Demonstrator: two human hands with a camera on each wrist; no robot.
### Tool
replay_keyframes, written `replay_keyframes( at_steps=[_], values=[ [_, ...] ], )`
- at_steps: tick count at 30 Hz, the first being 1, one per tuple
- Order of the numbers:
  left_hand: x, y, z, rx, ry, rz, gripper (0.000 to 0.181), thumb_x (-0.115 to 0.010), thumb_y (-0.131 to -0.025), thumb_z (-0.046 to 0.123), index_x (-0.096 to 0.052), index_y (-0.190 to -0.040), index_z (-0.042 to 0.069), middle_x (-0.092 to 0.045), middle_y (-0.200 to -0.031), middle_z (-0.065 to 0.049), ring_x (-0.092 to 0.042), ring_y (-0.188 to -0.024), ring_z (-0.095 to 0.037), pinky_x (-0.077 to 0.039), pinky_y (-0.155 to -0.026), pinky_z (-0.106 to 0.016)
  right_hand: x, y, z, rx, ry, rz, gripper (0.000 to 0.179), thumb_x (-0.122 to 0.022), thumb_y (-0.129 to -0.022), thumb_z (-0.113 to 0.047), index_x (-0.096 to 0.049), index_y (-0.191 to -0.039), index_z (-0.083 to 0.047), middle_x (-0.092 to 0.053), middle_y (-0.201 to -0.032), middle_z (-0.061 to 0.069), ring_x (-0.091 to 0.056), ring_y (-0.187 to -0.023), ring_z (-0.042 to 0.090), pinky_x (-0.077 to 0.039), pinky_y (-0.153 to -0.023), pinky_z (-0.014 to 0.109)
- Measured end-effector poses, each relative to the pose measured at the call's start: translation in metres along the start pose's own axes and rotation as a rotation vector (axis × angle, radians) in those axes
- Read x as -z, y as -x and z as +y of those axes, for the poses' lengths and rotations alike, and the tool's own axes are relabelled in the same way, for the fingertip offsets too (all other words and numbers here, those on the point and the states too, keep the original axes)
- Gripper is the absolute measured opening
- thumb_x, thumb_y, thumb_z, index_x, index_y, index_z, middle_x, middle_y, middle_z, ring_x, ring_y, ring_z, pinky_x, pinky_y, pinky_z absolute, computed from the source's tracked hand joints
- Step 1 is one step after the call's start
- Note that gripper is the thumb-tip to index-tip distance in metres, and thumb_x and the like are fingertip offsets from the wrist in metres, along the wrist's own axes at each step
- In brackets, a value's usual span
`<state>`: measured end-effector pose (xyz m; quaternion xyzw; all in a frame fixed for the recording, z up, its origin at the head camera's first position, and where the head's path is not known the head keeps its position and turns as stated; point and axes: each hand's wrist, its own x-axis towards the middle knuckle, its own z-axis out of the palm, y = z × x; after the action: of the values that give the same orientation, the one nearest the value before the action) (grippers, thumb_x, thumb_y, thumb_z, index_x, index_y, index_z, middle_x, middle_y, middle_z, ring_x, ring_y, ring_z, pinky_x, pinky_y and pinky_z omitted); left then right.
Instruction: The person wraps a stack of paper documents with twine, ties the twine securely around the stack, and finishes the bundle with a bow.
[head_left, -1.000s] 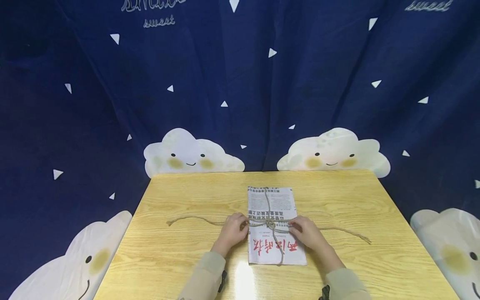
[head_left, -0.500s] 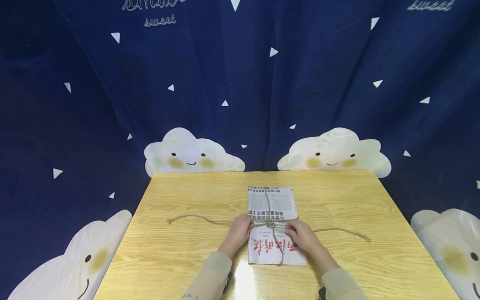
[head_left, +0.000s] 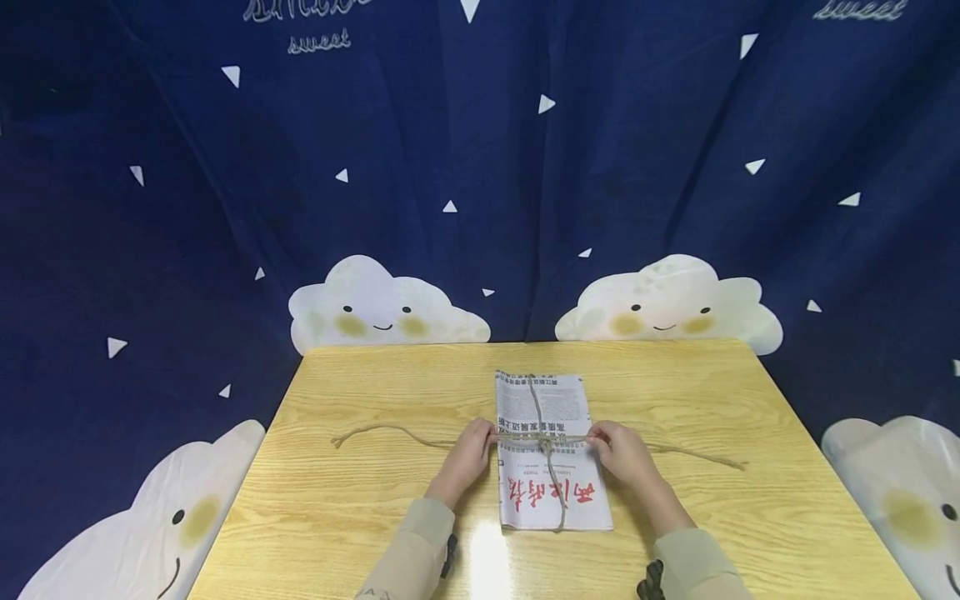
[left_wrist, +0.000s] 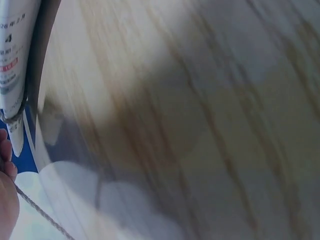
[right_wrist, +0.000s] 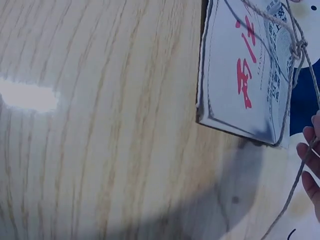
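A folded newspaper bundle (head_left: 555, 504) lies on the table, bound crosswise with brown twine (head_left: 557, 479). Near the middle of its top face sits the twine's knot (right_wrist: 298, 48). At the bundle's left edge my left hand (head_left: 467, 458) pinches one strand, whose loose end trails left. On the other side my right hand (head_left: 626, 457) pinches another strand, and that tail runs off to the right. Between both hands the twine looks straight and taut above the paper. Only part of the left fingers (left_wrist: 6, 155) shows in the left wrist view, beside the twine.
The wooden table (head_left: 360, 517) extends around the bundle on all sides. Behind it hangs a dark blue curtain (head_left: 480, 150) with white triangles and cloud faces. A bright glare spot (head_left: 489, 558) lies on the tabletop near its front.
Both hands have moved apart, from over the bundle's sides to just outside its edges. The strands between them have straightened, and the bundle's left side has shifted slightly.
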<state>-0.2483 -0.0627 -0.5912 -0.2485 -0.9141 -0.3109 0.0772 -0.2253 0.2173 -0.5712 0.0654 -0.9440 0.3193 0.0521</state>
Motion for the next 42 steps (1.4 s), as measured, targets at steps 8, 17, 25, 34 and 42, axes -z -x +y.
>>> replay_keyframes(
  at_steps=[8,17,25,34,42],
  values=[
    [-0.001,0.003,-0.01,0.036,0.007,-0.035,0.005,-0.052,-0.09,0.006,-0.056,-0.092,0.002,-0.054,-0.087,-0.004,-0.054,-0.085,-0.017,-0.05,-0.083,-0.03,-0.003,0.004,0.008,-0.031,-0.041,-0.044,0.008,-0.065,-0.084,-0.012,-0.063,-0.081,-0.005,-0.06,-0.074,-0.001,-0.054,-0.068,0.012,-0.049,-0.066,0.033],
    [0.0,0.008,-0.02,0.008,-0.005,-0.006,0.004,-0.053,-0.09,0.003,-0.054,-0.086,0.001,-0.052,-0.081,-0.003,-0.053,-0.08,-0.017,-0.051,-0.078,-0.03,-0.01,0.007,0.021,-0.013,-0.034,-0.033,0.008,-0.065,-0.082,-0.007,-0.061,-0.076,-0.01,-0.058,-0.073,-0.002,-0.053,-0.069,0.014,-0.048,-0.067,0.034],
    [-0.001,0.009,-0.022,0.009,-0.024,-0.01,0.005,-0.054,-0.089,0.003,-0.054,-0.084,0.001,-0.05,-0.08,-0.002,-0.053,-0.079,-0.018,-0.05,-0.082,-0.034,-0.014,0.007,0.024,-0.034,-0.037,-0.023,0.011,-0.065,-0.082,-0.006,-0.059,-0.074,-0.01,-0.056,-0.069,-0.001,-0.05,-0.066,0.014,-0.045,-0.063,0.032],
    [-0.001,0.012,-0.022,0.019,-0.008,-0.01,0.005,-0.053,-0.089,0.003,-0.053,-0.084,0.001,-0.051,-0.081,-0.003,-0.053,-0.08,-0.018,-0.05,-0.078,-0.032,-0.018,0.008,0.025,-0.069,-0.008,-0.015,0.009,-0.066,-0.081,-0.007,-0.061,-0.075,-0.009,-0.058,-0.071,0.0,-0.052,-0.067,0.015,-0.046,-0.064,0.035],
    [-0.004,0.015,-0.023,0.05,0.004,-0.016,0.004,-0.053,-0.089,0.003,-0.054,-0.085,0.003,-0.052,-0.081,-0.003,-0.053,-0.08,-0.017,-0.051,-0.078,-0.031,-0.022,0.009,0.025,-0.112,-0.006,-0.03,0.01,-0.065,-0.083,-0.008,-0.06,-0.074,-0.01,-0.058,-0.072,-0.001,-0.051,-0.068,0.014,-0.046,-0.065,0.034]
  ],
)
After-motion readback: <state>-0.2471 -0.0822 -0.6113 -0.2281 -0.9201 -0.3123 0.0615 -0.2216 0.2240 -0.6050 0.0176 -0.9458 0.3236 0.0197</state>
